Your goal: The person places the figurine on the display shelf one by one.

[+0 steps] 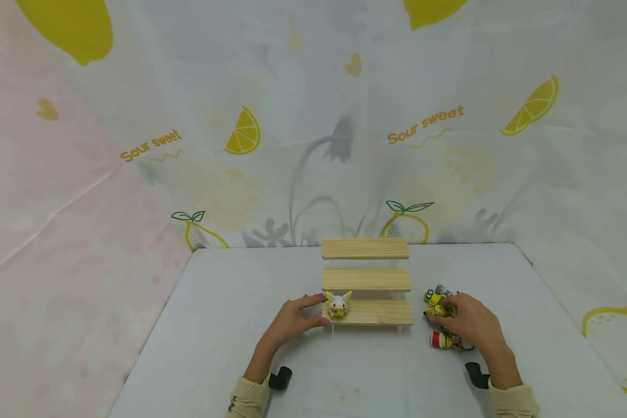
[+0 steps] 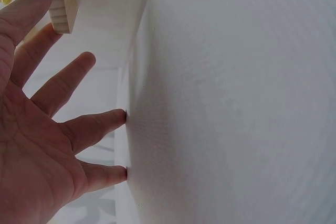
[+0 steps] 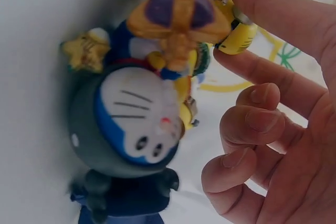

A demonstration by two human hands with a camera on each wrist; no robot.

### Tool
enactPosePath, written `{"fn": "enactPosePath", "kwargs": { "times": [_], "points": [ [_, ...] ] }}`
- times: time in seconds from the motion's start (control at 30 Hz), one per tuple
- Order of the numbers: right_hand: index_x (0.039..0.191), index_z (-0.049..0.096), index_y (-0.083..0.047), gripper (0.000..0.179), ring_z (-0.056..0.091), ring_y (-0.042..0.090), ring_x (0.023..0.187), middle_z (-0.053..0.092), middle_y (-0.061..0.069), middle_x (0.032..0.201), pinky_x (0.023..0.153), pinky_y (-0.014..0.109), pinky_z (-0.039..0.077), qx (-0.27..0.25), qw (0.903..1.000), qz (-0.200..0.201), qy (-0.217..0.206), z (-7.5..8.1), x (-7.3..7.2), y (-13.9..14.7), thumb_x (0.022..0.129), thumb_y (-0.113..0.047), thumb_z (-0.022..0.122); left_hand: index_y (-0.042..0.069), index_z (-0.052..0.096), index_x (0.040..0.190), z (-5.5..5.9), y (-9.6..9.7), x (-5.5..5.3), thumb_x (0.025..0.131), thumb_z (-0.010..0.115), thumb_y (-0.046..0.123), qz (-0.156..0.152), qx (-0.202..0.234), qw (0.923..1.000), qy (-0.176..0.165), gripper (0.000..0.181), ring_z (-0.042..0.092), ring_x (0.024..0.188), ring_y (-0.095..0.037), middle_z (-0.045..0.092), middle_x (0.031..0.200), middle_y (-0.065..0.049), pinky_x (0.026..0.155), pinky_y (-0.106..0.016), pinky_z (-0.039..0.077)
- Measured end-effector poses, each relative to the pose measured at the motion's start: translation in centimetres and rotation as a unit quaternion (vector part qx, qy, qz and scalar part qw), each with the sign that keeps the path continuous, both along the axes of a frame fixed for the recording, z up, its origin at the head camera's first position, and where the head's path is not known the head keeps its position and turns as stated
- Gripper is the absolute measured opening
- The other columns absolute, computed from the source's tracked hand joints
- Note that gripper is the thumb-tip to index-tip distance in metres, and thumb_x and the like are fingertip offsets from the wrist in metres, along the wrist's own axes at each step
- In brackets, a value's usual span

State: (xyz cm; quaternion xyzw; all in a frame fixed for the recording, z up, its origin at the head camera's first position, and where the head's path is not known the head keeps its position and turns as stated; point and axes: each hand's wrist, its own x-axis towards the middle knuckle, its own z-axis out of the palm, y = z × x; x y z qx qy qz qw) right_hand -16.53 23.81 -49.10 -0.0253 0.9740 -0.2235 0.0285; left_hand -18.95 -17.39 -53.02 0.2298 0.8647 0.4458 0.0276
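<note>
A pale cloth printed with yellow lemons [image 1: 303,93] hangs behind a white rectangular desk [image 1: 240,284]. On the desk stands a pale wooden shelf with 3 stepped boards [image 1: 386,313]. From near the shelf's front left, the left hand [image 1: 292,320] reaches in, its fingers wide and mostly straight, thumb and index near the lowest board's left end. The right hand [image 1: 472,318] hangs palm down beyond the shelf's right side, wrist bent inward; its thumb and index pinch a small yellow figure with black markings [image 3: 239,38], while the other fingers curl in. Beside that hand, right of the shelf, lies a blue-and-white cat-faced figure in a dark hood [image 3: 139,116]. A white figure with yellow ears [image 1: 338,305] sits on the lowest board's left end.
</note>
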Motion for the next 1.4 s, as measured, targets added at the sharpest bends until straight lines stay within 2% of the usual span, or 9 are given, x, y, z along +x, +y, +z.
{"fn": "enactPosePath", "kwargs": {
  "times": [0.17, 0.33, 0.57, 0.73, 0.97, 1.4],
  "points": [
    [0.099, 0.071, -0.007, 0.046, 0.051, 0.017, 0.07, 0.057, 0.002, 0.082, 0.056, 0.035, 0.043, -0.005, 0.9999, 0.004, 0.011, 0.7, 0.3, -0.1, 0.078, -0.046, 0.082, 0.017, 0.066, 0.131, -0.2, 0.0, -0.1, 0.082, 0.079, 0.042, -0.001, 0.005, 1.0, -0.001, 0.056, 0.045, 0.132, -0.041, 0.06, 0.135, -0.005, 0.108, -0.064, 0.028],
    [0.102, 0.07, -0.005, 0.046, 0.05, 0.017, 0.07, 0.058, 0.002, 0.082, 0.057, 0.035, 0.044, 0.0, 0.9995, 0.013, 0.028, 1.8, 0.8, -0.3, 0.08, -0.043, 0.081, 0.016, 0.066, 0.13, -0.3, -0.1, -0.2, 0.081, 0.079, 0.042, -0.002, 0.01, 0.9999, -0.003, 0.057, 0.045, 0.133, -0.041, 0.06, 0.135, -0.006, 0.109, -0.059, 0.031],
    [0.104, 0.069, -0.005, 0.041, 0.045, 0.015, 0.065, 0.052, -0.001, 0.076, 0.053, 0.031, 0.037, -0.001, 0.9979, 0.021, 0.062, 3.3, 1.2, -1.0, 0.08, -0.036, 0.083, 0.019, 0.066, 0.13, -0.3, -0.1, -0.1, 0.082, 0.079, 0.043, 0.001, 0.0, 1.0, -0.001, 0.056, 0.044, 0.133, -0.041, 0.06, 0.135, -0.003, 0.108, -0.066, 0.024],
    [0.104, 0.069, -0.006, 0.04, 0.045, 0.015, 0.065, 0.051, -0.001, 0.076, 0.053, 0.031, 0.037, 0.0, 0.9959, 0.032, 0.085, 4.1, 1.2, -1.5, 0.079, -0.034, 0.083, 0.018, 0.066, 0.131, -0.3, -0.1, -0.1, 0.082, 0.079, 0.042, -0.002, -0.002, 1.0, 0.0, 0.055, 0.045, 0.132, -0.041, 0.06, 0.135, -0.004, 0.109, -0.063, 0.027],
    [0.102, 0.069, -0.009, 0.034, 0.046, 0.013, 0.065, 0.055, -0.002, 0.076, 0.054, 0.031, 0.039, -0.024, 0.9936, 0.054, 0.096, 5.0, 1.1, -2.9, 0.08, -0.029, 0.083, 0.02, 0.067, 0.13, -0.2, -0.1, -0.2, 0.082, 0.078, 0.043, 0.005, -0.008, 1.0, -0.003, 0.054, 0.045, 0.132, -0.042, 0.06, 0.135, -0.003, 0.106, -0.071, 0.022],
    [0.098, 0.067, -0.012, 0.032, 0.04, 0.011, 0.061, 0.047, -0.002, 0.071, 0.051, 0.028, 0.033, -0.032, 0.9881, 0.091, 0.12, 5.5, 0.3, -5.8, 0.077, -0.029, 0.085, 0.018, 0.067, 0.129, -0.3, -0.1, -0.2, 0.082, 0.08, 0.041, -0.004, 0.013, 0.9999, -0.009, 0.054, 0.046, 0.133, -0.037, 0.061, 0.134, -0.004, 0.11, -0.056, 0.031]
  ]
}}
